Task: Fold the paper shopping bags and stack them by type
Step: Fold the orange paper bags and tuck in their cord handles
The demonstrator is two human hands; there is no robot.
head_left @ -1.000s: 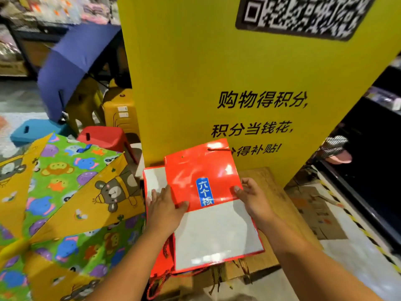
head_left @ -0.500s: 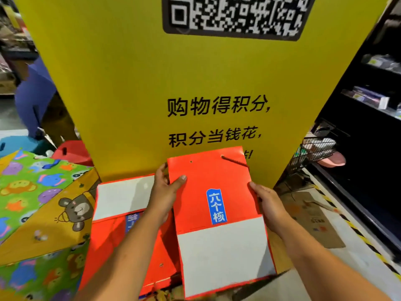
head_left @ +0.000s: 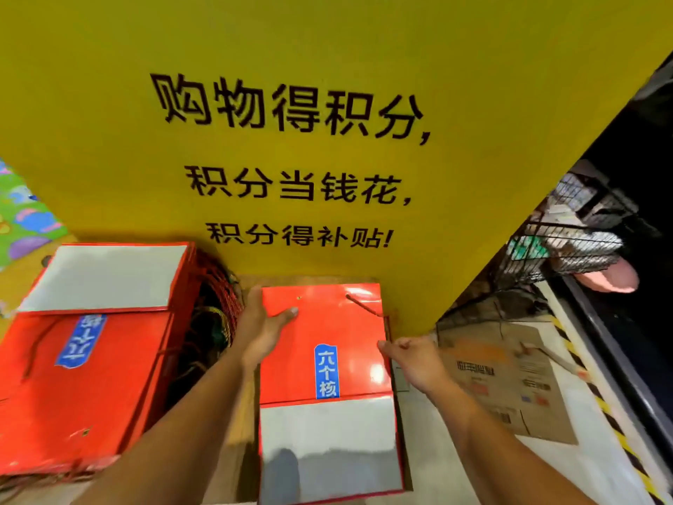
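Two hands hold one folded red bag (head_left: 324,344) over the near right part of the wooden board (head_left: 320,279), just in front of the yellow sign (head_left: 291,140). The left hand (head_left: 262,329) grips the bag's left edge near the top, thumb laid across the red face. The right hand (head_left: 415,362) pinches the right edge lower down, so the hands are apart with the bag between them. The bag's long axis runs from the person toward the sign, with its pale base end nearest the person. The stack of red bags (head_left: 91,359) lies to the left on the board's left side, near the held bag but not touching it, and closer to the left hand. Its long axis runs the same way, yet its top bag has the pale end toward the sign. Matching it would likely call for a half-turn during the leftward carry.
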